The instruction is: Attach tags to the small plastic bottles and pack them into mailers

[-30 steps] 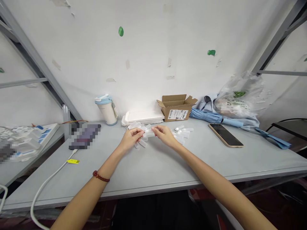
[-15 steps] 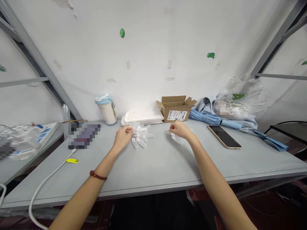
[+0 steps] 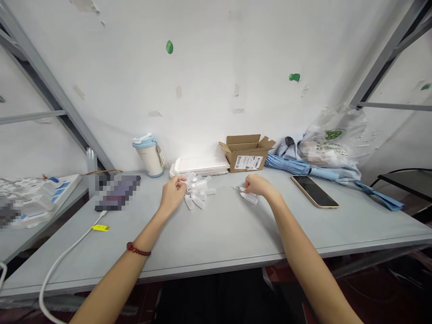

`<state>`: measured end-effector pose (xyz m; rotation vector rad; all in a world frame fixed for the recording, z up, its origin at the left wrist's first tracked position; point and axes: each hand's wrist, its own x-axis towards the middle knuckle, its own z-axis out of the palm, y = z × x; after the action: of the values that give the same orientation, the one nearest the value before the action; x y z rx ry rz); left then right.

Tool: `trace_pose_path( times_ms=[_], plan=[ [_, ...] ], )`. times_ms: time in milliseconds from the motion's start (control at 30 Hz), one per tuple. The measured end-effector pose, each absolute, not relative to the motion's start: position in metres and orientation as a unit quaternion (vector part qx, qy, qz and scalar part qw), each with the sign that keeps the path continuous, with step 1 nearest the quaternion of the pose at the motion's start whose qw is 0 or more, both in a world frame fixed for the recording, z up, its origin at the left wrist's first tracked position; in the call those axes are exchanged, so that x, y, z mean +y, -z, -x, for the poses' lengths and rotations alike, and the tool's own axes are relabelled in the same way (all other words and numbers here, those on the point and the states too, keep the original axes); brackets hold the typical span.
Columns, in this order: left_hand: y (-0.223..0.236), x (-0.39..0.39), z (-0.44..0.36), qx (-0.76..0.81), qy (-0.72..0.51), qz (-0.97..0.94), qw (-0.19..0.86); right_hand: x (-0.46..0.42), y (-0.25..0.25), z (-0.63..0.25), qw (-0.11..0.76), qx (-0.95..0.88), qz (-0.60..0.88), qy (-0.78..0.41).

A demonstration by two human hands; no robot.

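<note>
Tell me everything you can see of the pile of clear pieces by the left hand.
The pile is a loose, overlapping cluster of small, elongated, translucent whitish pieces that look like plastic. They point in various directions, several fanning out toward the near side and the right. It lies on the grey table, in front of the white stack. The left hand is at its left edge, apparently touching it; whether it grips a piece is unclear. Finer details are too small to make out.
</note>
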<state>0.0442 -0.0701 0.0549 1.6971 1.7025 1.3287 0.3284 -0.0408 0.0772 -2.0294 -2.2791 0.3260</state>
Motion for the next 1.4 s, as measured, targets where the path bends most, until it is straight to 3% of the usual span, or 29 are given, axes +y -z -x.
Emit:
trace_pose_path(
  times_ms=[267,467,567,800,1400],
  plan=[
    [-0.054,-0.072,-0.046,0.593,-0.489,-0.609,0.196,-0.040,-0.072,-0.318,0.074,-0.761,0.639,-0.086],
    [-0.059,-0.081,-0.057,0.515,-0.534,-0.612,0.273,-0.041,-0.070,-0.301,0.314,-0.781,0.496,-0.212],
    [-0.060,-0.086,-0.065,0.484,-0.499,-0.624,0.356,-0.049,-0.070,-0.288,0.362,-0.765,0.434,-0.308],
    [-0.062,-0.091,-0.075,0.469,-0.425,-0.659,0.407,-0.059,-0.067,-0.274,0.362,-0.747,0.377,-0.411],
    [-0.059,-0.089,-0.071,0.404,-0.455,-0.529,0.592,-0.071,-0.069,-0.263,0.351,-0.714,0.320,-0.515]
  ],
)
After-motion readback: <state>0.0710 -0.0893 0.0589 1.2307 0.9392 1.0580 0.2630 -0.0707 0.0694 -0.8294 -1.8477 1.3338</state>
